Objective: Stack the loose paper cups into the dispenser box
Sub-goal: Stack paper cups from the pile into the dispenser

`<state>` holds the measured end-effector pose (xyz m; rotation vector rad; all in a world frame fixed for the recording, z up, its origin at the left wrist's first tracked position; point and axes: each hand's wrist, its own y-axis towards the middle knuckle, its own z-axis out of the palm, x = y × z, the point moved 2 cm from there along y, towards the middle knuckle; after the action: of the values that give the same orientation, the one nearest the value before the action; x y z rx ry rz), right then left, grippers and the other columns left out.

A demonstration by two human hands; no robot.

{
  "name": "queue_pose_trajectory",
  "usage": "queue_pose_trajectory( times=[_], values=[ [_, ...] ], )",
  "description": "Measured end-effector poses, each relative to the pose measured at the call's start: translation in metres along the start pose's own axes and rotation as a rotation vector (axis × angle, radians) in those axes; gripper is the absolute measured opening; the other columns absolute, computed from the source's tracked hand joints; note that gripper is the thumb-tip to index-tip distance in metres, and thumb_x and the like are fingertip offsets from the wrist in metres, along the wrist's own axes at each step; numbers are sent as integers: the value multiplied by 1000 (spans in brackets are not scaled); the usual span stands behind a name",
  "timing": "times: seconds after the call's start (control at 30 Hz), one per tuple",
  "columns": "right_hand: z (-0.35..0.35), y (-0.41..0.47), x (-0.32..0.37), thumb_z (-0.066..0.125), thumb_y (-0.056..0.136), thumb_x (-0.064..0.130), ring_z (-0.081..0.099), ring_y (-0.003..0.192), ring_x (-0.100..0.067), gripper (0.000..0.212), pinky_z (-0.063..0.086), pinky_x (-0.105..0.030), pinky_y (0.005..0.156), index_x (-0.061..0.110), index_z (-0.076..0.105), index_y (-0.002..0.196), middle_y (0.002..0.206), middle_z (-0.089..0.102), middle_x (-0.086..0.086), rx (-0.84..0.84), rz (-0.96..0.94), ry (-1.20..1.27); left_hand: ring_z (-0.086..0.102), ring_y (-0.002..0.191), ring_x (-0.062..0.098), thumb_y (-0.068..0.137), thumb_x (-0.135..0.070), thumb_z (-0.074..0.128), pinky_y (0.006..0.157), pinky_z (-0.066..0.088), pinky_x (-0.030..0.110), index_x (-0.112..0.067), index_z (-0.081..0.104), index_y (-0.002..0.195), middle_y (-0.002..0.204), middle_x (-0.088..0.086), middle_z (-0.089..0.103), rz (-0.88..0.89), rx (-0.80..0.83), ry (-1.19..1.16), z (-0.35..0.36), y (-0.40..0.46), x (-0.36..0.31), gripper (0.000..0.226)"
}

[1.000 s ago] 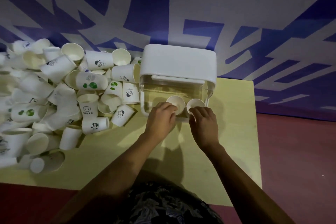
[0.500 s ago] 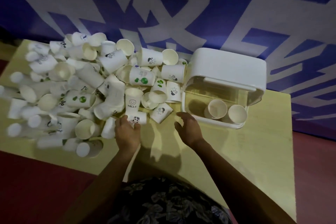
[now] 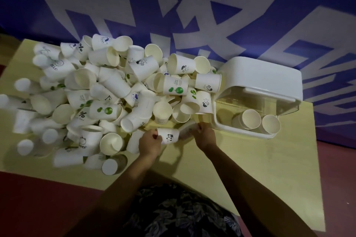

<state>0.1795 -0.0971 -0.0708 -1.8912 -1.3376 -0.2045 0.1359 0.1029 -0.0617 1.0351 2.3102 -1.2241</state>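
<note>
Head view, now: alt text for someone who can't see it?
A left hand grips a white paper cup with a panda print while the right hand holds a blurred cup. A heap of white paper cups lies left of a clear dispenser box with white lid on a yellow table.

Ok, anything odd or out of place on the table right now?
Nothing damaged. The loose cups lie in a jumbled heap left of the dispenser box, tipped every way. Two cup stacks lie inside it.
</note>
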Motion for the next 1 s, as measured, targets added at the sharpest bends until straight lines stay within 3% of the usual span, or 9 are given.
queue_pose_trajectory(
  times=[0.13, 0.27, 0.43, 0.63, 1.0],
  values=[
    [3, -25, -2, 53, 94, 16, 61, 89, -31, 16, 42, -32, 68, 5, 64, 95, 94, 68, -11, -47, 8, 19, 58, 81, 20, 87, -12, 59, 70, 41, 29, -11, 64, 91, 88, 3, 66, 112, 18, 13, -8, -13, 6, 7],
    [-4, -53, -7, 56, 94, 19, 61, 76, -28, 18, 46, -35, 65, 6, 66, 87, 82, 68, -8, -166, -79, 1, 56, 71, 20, 85, -8, 61, 63, 44, 33, -8, 64, 85, 76, 3, 63, 399, -21, 61, -14, -27, 0, 3],
    [-27, -78, -13, 61, 91, 20, 62, 75, -25, 10, 45, -30, 61, 15, 69, 89, 87, 71, -2, -312, -115, -40, 54, 71, 21, 83, -8, 62, 60, 42, 30, -9, 67, 89, 82, 5, 58, 669, -50, 227, -13, -42, -29, 8],
    [-68, -96, -22, 65, 89, 13, 65, 75, -28, 7, 53, -37, 62, 11, 69, 94, 86, 71, -7, -510, -231, -19, 57, 82, 19, 87, -13, 62, 66, 49, 34, -11, 67, 99, 94, 1, 58, 917, -35, 200, 1, -68, -78, 12],
    [-178, -93, -75, 59, 95, 10, 58, 86, -29, 10, 40, -26, 64, 8, 68, 97, 92, 70, -9, -769, -243, -88, 57, 86, 17, 92, -17, 59, 72, 51, 35, -11, 70, 104, 95, 0, 59, 1093, 24, 132, 75, -106, -176, 17]
  ],
)
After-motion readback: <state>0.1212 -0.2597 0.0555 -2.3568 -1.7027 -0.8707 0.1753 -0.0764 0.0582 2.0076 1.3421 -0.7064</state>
